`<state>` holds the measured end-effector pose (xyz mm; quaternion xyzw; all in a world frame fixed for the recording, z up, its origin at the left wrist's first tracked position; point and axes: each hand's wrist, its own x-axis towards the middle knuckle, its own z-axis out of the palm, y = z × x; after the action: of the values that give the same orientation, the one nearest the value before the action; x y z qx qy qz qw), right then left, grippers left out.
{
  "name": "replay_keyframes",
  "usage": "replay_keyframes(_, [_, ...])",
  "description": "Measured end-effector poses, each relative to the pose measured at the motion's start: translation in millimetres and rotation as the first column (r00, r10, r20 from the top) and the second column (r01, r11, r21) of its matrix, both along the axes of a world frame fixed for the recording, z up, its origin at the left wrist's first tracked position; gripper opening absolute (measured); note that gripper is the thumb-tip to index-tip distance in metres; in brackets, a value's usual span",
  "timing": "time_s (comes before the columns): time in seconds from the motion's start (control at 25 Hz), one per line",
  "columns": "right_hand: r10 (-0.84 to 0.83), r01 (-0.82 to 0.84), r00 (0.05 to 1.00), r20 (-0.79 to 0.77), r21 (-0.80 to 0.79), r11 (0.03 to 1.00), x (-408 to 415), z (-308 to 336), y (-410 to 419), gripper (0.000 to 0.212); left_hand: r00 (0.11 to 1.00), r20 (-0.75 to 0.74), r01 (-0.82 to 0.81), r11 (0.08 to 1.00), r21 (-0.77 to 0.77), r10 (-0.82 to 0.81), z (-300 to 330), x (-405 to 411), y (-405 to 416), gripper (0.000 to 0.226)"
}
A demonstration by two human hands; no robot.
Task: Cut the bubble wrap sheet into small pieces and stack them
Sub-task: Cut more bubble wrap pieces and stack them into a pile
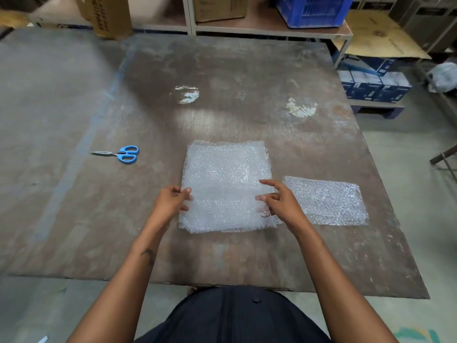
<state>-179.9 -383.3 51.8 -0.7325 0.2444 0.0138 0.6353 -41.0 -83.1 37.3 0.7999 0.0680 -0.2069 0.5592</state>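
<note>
A folded, layered bubble wrap sheet (226,174) lies flat on the brown table (222,256) in front of me. My left hand (173,200) pinches its left edge near the front. My right hand (278,200) pinches the sheet near its right edge, index finger stretched out over it. To the right of the sheet lies a smaller cut piece of bubble wrap (326,200), flat and apart from my hands. Blue-handled scissors (121,153) rest shut on the table to the left, well away from both hands.
Cardboard boxes (108,16) stand at the table's far edge. Behind are shelves with a blue crate (311,9). Dark blue cartons (373,82) sit on the floor at the right. Two torn white patches (300,107) mark the tabletop.
</note>
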Motion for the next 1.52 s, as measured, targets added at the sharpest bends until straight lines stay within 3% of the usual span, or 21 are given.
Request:
replay_keyframes(0.16, [-0.047, 0.047, 0.999, -0.003, -0.032, 0.998, 0.7, -12.8, 4.5, 0.043, 0.989, 0.114, 0.057, 0.951, 0.303, -0.095, -3.2, -6.8, 3.3, 0.030])
replay_keyframes(0.4, [-0.111, 0.110, 0.994, 0.000, -0.087, 0.990, 11.8, -9.4, 5.1, 0.031, 0.949, 0.233, 0.140, 0.947, 0.290, -0.212, 12.3, -23.0, 2.9, 0.052])
replay_keyframes(0.56, [-0.122, 0.115, 0.992, -0.026, -0.186, 0.976, 16.8, -17.1, 2.8, 0.032, 0.919, 0.310, 0.157, 0.946, 0.283, -0.245, 2.0, -18.4, 5.0, 0.044])
replay_keyframes(0.72, [-0.135, 0.096, 0.984, -0.116, -0.291, 0.952, 25.4, -11.8, 3.4, 0.033, 0.875, 0.307, 0.198, 0.855, 0.479, -0.375, -16.8, -17.1, 9.0, 0.057])
replay_keyframes(0.88, [-0.135, 0.064, 0.982, -0.134, -0.437, 0.897, 32.6, -12.2, -1.1, 0.037, 0.777, 0.496, 0.113, 0.862, 0.495, -0.387, -17.0, -15.6, 2.5, 0.059])
replay_keyframes(1.0, [-0.053, -0.017, 0.991, -0.125, -0.502, 0.865, 31.4, -9.6, -4.3, 0.026, 0.677, 0.440, 0.193, 0.719, 0.667, -0.590, -5.5, -2.5, -8.6, 0.061])
replay_keyframes(1.12, [0.044, -0.067, 0.997, -0.064, -0.424, 0.903, 21.6, -5.7, -8.9, 0.023, 0.639, 0.280, 0.262, 0.544, 0.797, -0.717, -0.6, 13.0, -12.8, 0.061])
replay_keyframes(1.2, [0.062, -0.067, 0.998, -0.028, -0.320, 0.945, 10.8, -1.7, -11.4, 0.024, 0.663, 0.263, 0.271, 0.553, 0.788, -0.701, 0.6, 18.9, -12.7, 0.050])
replay_keyframes(1.32, [0.078, -0.074, 0.997, 0.025, -0.127, 0.989, -4.9, 11.5, -10.9, 0.029, 0.703, 0.343, 0.303, 0.699, 0.648, -0.622, -5.5, 21.6, -1.9, 0.036])
replay_keyframes(1.44, [0.216, -0.217, 0.976, -0.012, -0.062, 0.974, -14.6, 25.7, -14.2, 0.025, 0.638, 0.412, 0.440, 0.747, 0.498, -0.650, -2.2, 16.2, 8.8, 0.043])
replay_keyframes(1.52, [0.283, -0.284, 0.959, -0.020, -0.033, 0.958, -17.1, 28.0, -16.9, 0.016, 0.643, 0.405, 0.526, 0.759, 0.384, -0.650, 7.7, 7.9, 9.2, 0.043])
